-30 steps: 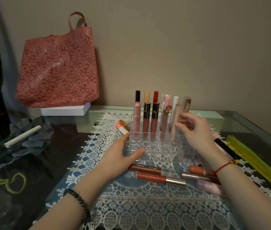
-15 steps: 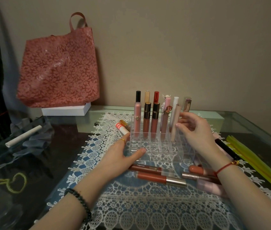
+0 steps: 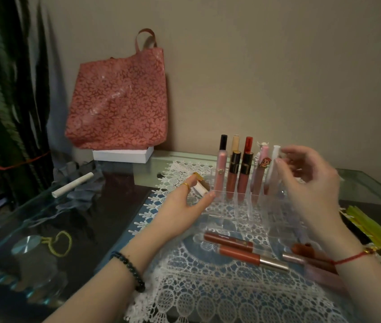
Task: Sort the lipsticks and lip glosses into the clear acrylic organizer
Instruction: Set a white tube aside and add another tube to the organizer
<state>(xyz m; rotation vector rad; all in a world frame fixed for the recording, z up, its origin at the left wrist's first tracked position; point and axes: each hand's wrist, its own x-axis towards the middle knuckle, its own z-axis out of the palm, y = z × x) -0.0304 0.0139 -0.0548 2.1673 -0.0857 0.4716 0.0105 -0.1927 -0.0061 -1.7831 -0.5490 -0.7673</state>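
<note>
The right hand hovers at the organizer's back-right corner, fingers loosely spread; earlier they pinched the pale tube there, so it seems released into its slot — blur leaves that uncertain. The left hand, at nine o'clock of the clear acrylic organizer, thumb and fingers apart, braces its left wall, holding nothing. The camera has swung left since. Seven or so tubes stand in the back rows; the front compartments are empty — and several glosses lie on the lace mat at six o'clock, still to be sorted.
</note>
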